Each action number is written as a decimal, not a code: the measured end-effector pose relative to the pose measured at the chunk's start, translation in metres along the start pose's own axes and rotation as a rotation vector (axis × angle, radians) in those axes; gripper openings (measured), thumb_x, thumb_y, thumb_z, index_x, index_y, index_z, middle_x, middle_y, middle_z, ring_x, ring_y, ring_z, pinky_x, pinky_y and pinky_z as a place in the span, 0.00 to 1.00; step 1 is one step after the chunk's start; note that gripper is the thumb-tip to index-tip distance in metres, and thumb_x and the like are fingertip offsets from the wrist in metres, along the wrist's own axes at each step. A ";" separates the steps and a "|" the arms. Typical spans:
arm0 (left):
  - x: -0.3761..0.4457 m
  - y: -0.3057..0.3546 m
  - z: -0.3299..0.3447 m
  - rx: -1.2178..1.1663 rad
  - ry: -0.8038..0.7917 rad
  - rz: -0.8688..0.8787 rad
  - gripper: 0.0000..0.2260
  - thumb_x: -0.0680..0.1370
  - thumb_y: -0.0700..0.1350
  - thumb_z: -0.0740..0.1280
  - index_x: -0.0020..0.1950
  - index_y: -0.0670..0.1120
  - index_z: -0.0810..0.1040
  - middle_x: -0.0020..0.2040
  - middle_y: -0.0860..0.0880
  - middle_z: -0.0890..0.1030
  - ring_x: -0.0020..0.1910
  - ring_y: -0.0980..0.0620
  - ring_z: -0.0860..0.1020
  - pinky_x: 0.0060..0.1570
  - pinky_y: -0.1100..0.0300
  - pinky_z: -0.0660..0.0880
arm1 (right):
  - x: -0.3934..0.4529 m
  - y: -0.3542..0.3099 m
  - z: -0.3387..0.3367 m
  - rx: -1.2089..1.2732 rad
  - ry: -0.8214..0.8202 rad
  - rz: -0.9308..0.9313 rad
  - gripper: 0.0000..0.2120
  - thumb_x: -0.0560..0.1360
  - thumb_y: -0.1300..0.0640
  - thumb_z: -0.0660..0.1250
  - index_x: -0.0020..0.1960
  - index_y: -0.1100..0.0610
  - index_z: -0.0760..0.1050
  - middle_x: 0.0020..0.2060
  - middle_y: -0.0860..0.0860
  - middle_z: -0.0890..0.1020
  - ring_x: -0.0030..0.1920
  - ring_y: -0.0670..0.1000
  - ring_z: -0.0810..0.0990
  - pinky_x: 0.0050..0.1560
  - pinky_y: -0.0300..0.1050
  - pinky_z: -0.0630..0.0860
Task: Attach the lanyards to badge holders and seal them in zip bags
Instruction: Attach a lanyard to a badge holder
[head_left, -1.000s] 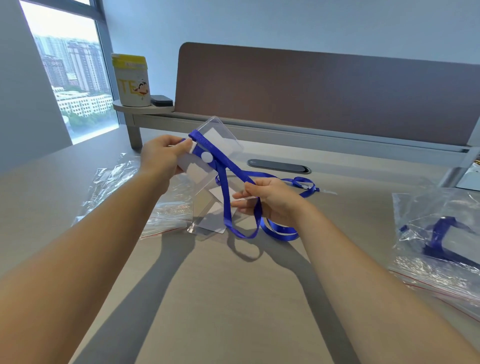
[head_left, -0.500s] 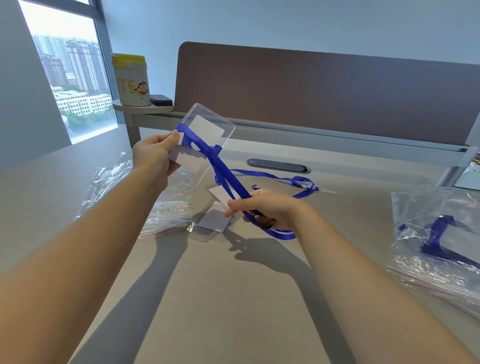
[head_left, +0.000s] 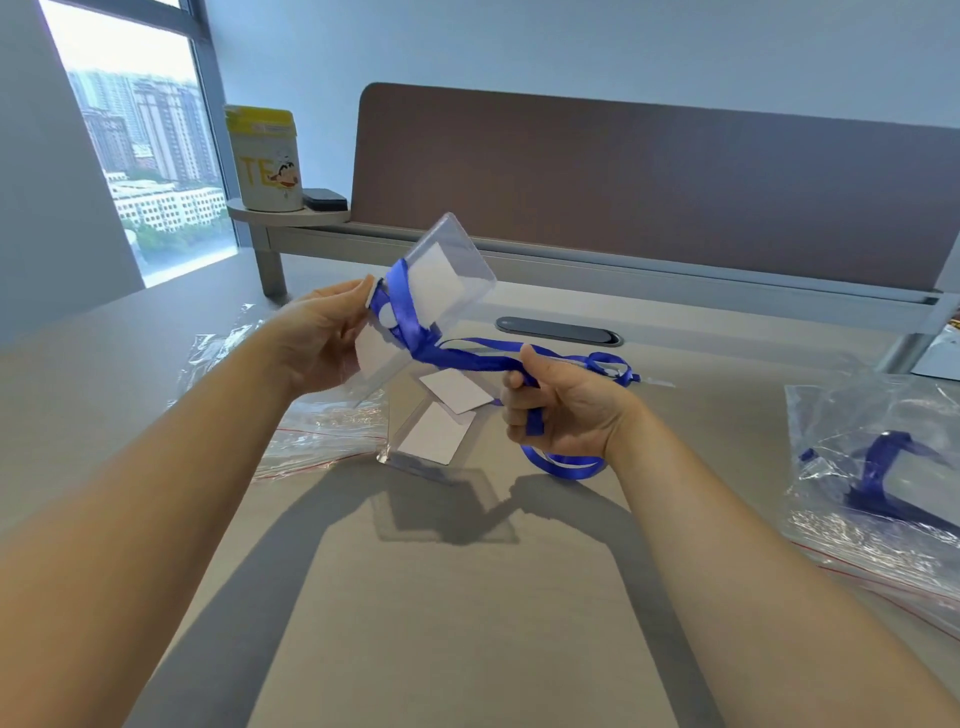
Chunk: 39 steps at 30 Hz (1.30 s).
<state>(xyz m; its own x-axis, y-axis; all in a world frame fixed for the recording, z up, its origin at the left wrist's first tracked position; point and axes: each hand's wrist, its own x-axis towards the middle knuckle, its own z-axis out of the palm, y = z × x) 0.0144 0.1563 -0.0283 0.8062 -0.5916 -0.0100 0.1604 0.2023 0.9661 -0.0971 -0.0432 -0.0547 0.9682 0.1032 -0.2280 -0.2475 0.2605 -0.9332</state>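
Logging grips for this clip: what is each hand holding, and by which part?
Left hand pinches the clear badge holder at its top edge. Right hand grips the blue lanyard partway along its strap, fingers curled round it.

The yellow-lidded canister (head_left: 266, 161) bears large yellow letters "TE".

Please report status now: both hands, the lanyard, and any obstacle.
Left hand holds clear badge holder raised. Right hand grips blue lanyard, looped through holder. Spare badge holder lies on desk below; nothing blocking.
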 end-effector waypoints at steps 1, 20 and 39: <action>-0.001 0.000 0.000 0.023 -0.087 -0.024 0.08 0.69 0.52 0.71 0.39 0.47 0.79 0.30 0.51 0.82 0.31 0.53 0.81 0.28 0.66 0.79 | 0.000 -0.001 0.000 -0.007 0.003 0.003 0.15 0.70 0.49 0.62 0.27 0.55 0.75 0.20 0.46 0.67 0.27 0.46 0.65 0.34 0.37 0.67; -0.003 -0.001 0.033 0.986 -0.272 -0.387 0.08 0.76 0.39 0.64 0.37 0.46 0.76 0.35 0.49 0.78 0.35 0.52 0.74 0.28 0.65 0.75 | 0.008 -0.008 0.014 -0.872 0.215 0.056 0.06 0.75 0.62 0.63 0.46 0.63 0.79 0.33 0.52 0.76 0.31 0.46 0.69 0.32 0.35 0.68; 0.000 -0.008 0.035 0.610 0.253 -0.080 0.12 0.73 0.42 0.69 0.31 0.41 0.73 0.24 0.48 0.76 0.23 0.53 0.74 0.17 0.72 0.69 | 0.020 0.000 0.057 -1.232 0.562 -0.651 0.09 0.74 0.61 0.64 0.49 0.64 0.81 0.48 0.59 0.82 0.48 0.56 0.78 0.49 0.44 0.71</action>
<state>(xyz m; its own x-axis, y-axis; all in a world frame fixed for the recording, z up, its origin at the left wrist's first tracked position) -0.0071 0.1268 -0.0273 0.9258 -0.3703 -0.0759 -0.0661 -0.3565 0.9320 -0.0796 0.0136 -0.0438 0.8519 -0.1561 0.5000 0.1282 -0.8633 -0.4881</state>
